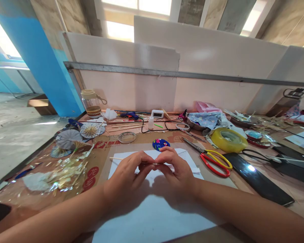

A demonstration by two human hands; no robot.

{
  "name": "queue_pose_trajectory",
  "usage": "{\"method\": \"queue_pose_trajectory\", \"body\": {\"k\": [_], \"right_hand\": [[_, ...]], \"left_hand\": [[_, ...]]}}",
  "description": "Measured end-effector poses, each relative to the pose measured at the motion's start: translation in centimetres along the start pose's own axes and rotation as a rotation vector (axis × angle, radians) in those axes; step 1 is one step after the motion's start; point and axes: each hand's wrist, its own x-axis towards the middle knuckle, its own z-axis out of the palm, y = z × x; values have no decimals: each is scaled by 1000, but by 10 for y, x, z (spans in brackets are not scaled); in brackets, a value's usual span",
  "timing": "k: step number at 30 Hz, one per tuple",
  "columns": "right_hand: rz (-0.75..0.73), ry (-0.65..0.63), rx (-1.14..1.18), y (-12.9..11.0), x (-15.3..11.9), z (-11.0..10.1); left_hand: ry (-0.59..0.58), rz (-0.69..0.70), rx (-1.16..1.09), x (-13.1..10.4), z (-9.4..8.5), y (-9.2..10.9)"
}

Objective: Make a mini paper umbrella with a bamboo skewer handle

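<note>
My left hand (133, 170) and my right hand (176, 168) meet at their fingertips above a white sheet of paper (152, 216). Both are closed in a pinch on something small and pale, mostly hidden by the fingers. A thin pale stick (116, 158) pokes out to the left behind my left hand; whether it is held or lies on the paper I cannot tell. Just beyond the fingertips lies a round blue patterned piece (161, 144). Right of my right hand are scissors (215, 163) with red and yellow handles, lying spread.
A roll of yellow tape (228, 140) and a black phone (259, 179) lie to the right. Pleated paper rounds (69, 139) and a plastic bag of pale scraps (66, 175) are left. At the back stand a jar (91, 104), a small bottle (151, 122) and a glue gun (129, 115).
</note>
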Motion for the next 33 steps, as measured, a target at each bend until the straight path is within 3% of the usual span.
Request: {"method": "queue_pose_trajectory", "body": {"k": [13,21,26,33], "right_hand": [[116,22,52,0,0,1],[285,18,206,2,-6,4],[297,-18,205,1,-6,3],[141,8,46,-1,-1,1]], "left_hand": [[5,-74,-50,4,0,3],[-26,-3,-66,7,0,-1],[-61,63,-6,6,-2,1],[21,6,5,1,0,0]]}}
